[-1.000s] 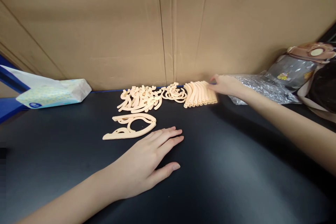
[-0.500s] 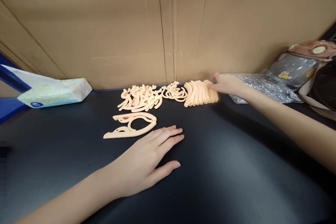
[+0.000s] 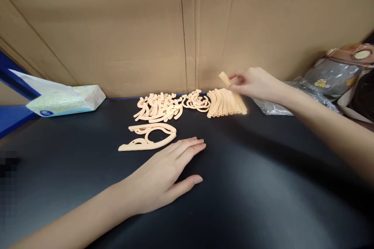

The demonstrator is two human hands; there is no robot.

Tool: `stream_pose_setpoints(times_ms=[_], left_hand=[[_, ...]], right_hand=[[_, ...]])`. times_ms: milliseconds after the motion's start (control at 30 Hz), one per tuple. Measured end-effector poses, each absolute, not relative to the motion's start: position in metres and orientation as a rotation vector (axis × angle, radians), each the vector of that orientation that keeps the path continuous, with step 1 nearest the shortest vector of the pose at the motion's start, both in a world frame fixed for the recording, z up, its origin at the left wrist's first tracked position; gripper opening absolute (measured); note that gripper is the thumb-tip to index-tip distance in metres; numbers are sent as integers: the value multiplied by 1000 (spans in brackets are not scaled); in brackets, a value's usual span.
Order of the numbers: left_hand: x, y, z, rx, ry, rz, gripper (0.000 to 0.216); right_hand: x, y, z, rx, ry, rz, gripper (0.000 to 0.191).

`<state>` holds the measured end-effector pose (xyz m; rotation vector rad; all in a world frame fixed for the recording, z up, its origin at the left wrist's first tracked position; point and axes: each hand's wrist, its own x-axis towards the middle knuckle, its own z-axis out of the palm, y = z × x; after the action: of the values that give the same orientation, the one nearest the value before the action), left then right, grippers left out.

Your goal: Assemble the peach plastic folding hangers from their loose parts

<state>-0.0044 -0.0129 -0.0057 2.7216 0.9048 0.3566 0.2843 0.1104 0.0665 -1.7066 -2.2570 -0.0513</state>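
My left hand (image 3: 166, 177) lies flat and open on the black table (image 3: 248, 186), fingers stretched toward a flat peach plastic hanger-shaped piece (image 3: 147, 139) just beyond them. My right hand (image 3: 253, 82) hovers above the right end of a row of peach plastic tube pieces (image 3: 226, 103) and pinches one peach tube piece (image 3: 224, 78), lifted clear of the row. Left of the row lie a small cluster of curved peach hooks (image 3: 195, 101) and a larger heap of curved peach parts (image 3: 157, 108).
A cardboard wall (image 3: 181, 27) closes off the back of the table. A soft tissue pack (image 3: 66, 99) lies at the left on a blue ledge. At the right are a crinkled clear plastic bag (image 3: 273, 107) and a transparent bottle with a brown lid (image 3: 339, 72).
My right hand has closed on one tube piece at the row's right end and raised it off the table. My left hand has stayed flat in place.
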Motion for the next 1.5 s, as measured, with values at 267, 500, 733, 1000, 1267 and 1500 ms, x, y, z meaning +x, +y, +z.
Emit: stream_pose_setpoints(times_ms=[267, 500, 733, 1000, 1267, 1500], left_hand=[[-4, -11, -1, 2621, 1119, 777, 48], [1, -10, -2, 2681, 1006, 655, 23], [4, -10, -1, 2794, 939, 605, 9], [6, -11, -2, 2934, 885, 639, 14], [4, -13, 0, 3003, 817, 681, 18], [4, -12, -1, 2976, 819, 670, 20]], right_hand=[[234, 27, 54, -889, -2893, -91, 9], [228, -2, 20, -669, -2864, -274, 18], [227, -3, 11, -639, -2837, -348, 17], [234, 0, 13, -674, -2879, -198, 18], [234, 2, 18, -707, -2906, -41, 17], [237, 3, 19, -695, -2926, 39, 15]])
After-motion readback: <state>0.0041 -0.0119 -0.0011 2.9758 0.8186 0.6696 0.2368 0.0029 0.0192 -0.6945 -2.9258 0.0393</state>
